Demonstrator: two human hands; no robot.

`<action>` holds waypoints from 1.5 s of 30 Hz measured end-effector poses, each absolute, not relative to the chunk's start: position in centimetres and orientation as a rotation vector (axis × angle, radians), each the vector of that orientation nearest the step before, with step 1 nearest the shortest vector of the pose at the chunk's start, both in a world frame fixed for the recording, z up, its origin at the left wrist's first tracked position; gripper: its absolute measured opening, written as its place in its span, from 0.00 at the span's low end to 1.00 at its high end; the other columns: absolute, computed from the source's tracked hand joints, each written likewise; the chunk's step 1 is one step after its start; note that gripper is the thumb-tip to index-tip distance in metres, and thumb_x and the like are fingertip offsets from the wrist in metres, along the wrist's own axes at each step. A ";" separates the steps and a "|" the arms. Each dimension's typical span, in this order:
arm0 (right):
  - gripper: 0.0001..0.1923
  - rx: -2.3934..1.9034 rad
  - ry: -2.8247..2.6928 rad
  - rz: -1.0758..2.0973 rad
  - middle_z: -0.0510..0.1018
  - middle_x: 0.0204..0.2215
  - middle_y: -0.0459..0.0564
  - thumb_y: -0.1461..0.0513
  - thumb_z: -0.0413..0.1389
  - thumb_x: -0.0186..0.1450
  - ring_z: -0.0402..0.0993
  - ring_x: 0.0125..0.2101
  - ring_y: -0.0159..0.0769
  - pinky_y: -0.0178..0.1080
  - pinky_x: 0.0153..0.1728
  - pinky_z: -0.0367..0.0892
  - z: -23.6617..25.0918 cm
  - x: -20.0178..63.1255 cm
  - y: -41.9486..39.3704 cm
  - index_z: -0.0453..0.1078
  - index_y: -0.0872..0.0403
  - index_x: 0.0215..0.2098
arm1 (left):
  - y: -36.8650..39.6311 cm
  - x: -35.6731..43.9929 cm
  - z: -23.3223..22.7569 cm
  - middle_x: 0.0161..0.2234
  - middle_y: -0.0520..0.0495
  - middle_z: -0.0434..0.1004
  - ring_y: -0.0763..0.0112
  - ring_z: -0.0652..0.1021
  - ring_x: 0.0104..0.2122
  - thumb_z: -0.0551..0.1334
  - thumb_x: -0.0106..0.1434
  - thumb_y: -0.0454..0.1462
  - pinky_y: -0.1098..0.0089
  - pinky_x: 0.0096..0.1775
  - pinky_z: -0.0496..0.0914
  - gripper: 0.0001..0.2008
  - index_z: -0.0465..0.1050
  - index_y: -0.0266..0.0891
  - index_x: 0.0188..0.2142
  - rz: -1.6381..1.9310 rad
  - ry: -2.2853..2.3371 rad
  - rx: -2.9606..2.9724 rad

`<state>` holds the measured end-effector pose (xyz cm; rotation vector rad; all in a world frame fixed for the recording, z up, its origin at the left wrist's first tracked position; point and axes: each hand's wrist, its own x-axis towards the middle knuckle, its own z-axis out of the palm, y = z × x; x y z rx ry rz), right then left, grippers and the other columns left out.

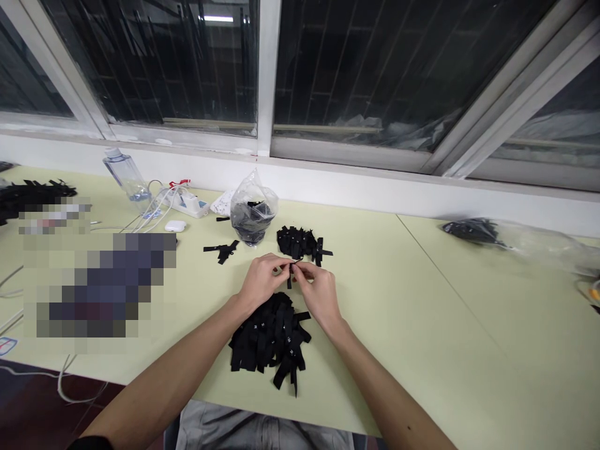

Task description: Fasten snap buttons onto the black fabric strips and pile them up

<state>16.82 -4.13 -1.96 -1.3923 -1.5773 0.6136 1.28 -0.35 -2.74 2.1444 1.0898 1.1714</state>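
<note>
Your left hand [262, 279] and right hand [320, 291] meet over the middle of the bench [422, 325], fingertips nearly together, pinching a small black strip [289, 283] between them. One end of it hangs below your fingers; the rest is mostly hidden by them (too small to make out in detail).

Between your forearms, nearest you, lies a large heap of black strips [267, 337], several with small white marks. Just beyond your hands sits a smaller black pile [296, 241], and to its left stands a clear plastic bag [254, 189] with dark pieces inside. A few loose black strips [227, 252] lie near that bag. Further left you have a white case [175, 225], a power strip [191, 203] with cables, and a tilted clear bottle [125, 176].
</note>
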 end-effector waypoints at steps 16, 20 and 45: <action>0.17 -1.322 -1.406 0.866 0.81 0.27 0.52 0.50 0.56 0.65 0.78 0.27 0.41 0.41 0.33 0.72 -2.1 17.7 -3.3 0.78 0.56 0.33 | -0.4 1.1 -2.4 0.42 0.48 0.82 0.65 0.78 0.43 0.57 0.69 0.37 0.64 0.47 0.72 0.12 0.79 0.44 0.45 1.090 1.041 2.283; 0.18 -1.286 -1.362 0.942 0.81 0.26 0.52 0.49 0.58 0.63 0.77 0.26 0.40 0.41 0.32 0.72 -2.5 17.9 -2.9 0.78 0.56 0.34 | -0.3 1.1 -2.6 0.43 0.48 0.81 0.65 0.78 0.43 0.56 0.69 0.38 0.64 0.47 0.72 0.12 0.79 0.44 0.46 1.058 1.036 2.295; 0.18 -1.345 -1.308 0.989 0.71 0.17 0.46 0.49 0.60 0.60 0.63 0.19 0.32 0.35 0.20 0.60 -2.5 18.3 -2.7 0.77 0.56 0.28 | -0.2 1.3 -2.9 0.43 0.47 0.81 0.65 0.79 0.44 0.58 0.68 0.36 0.64 0.48 0.74 0.11 0.79 0.44 0.45 1.079 1.059 2.319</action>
